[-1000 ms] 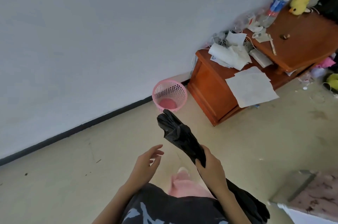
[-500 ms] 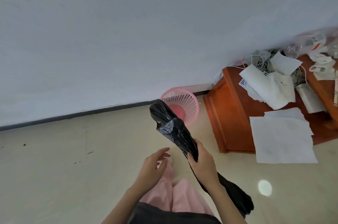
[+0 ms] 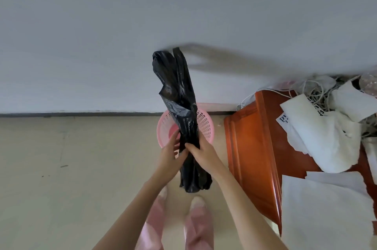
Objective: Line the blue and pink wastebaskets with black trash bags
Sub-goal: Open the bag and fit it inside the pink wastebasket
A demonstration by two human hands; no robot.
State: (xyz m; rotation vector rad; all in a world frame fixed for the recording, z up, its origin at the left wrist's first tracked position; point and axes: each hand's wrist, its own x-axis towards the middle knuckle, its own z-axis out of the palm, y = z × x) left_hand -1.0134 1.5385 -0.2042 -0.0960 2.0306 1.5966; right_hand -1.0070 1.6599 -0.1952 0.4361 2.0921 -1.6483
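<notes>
A bunched black trash bag (image 3: 179,94) stands upright in front of me, its upper end raised against the wall. My right hand (image 3: 201,154) grips it around the middle. My left hand (image 3: 170,154) holds the same part from the left side. Behind the bag, on the floor by the wall, stands the pink mesh wastebasket (image 3: 205,125), unlined, partly hidden by the bag and my hands. No blue wastebasket is in view.
A low red-brown wooden cabinet (image 3: 248,147) stands right of the basket, with white papers (image 3: 318,141) and tangled cords (image 3: 314,88) on top. My feet in pink trousers (image 3: 195,229) stand just short of the basket. Beige floor stretches to the left.
I have stepped up to the pink wastebasket. My left hand, open before, now grips the bag beside my right hand, and the bag has swung upright.
</notes>
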